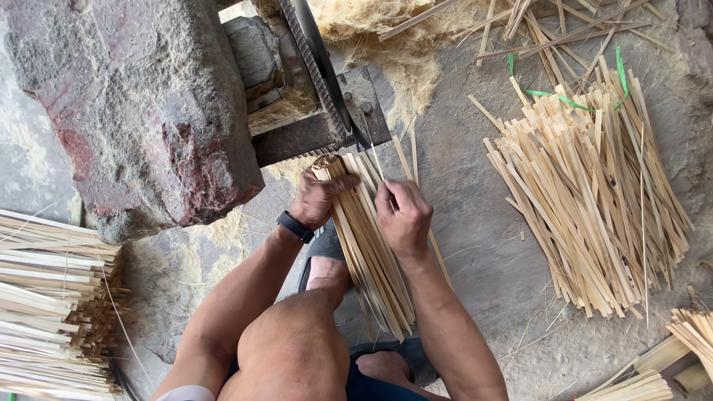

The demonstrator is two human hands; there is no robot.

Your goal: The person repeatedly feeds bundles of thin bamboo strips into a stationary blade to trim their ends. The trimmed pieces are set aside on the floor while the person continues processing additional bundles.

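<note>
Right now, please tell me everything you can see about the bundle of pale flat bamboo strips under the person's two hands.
The bundle of pale flat bamboo strips lies slanted on the grey ground, its far end near the dark metal blade. The strips look thin, straight and dry, roughly equal in length. The left hand grips the upper end; the right hand rests on it, pinching one strip.

Pretty bare-bones getup here; both forearms are uncovered, no gloves on the left hand (pixel 318 197) or the right hand (pixel 405 217); there's a black wristband or watch (pixel 295 226) strapped on the left wrist; a bit of white sleeve (pixel 186 393) peeks in at the bottom edge; dark blue shorts (pixel 371 389) below the bare knee; dark flip-flops (pixel 324 249) on the feet.
</note>
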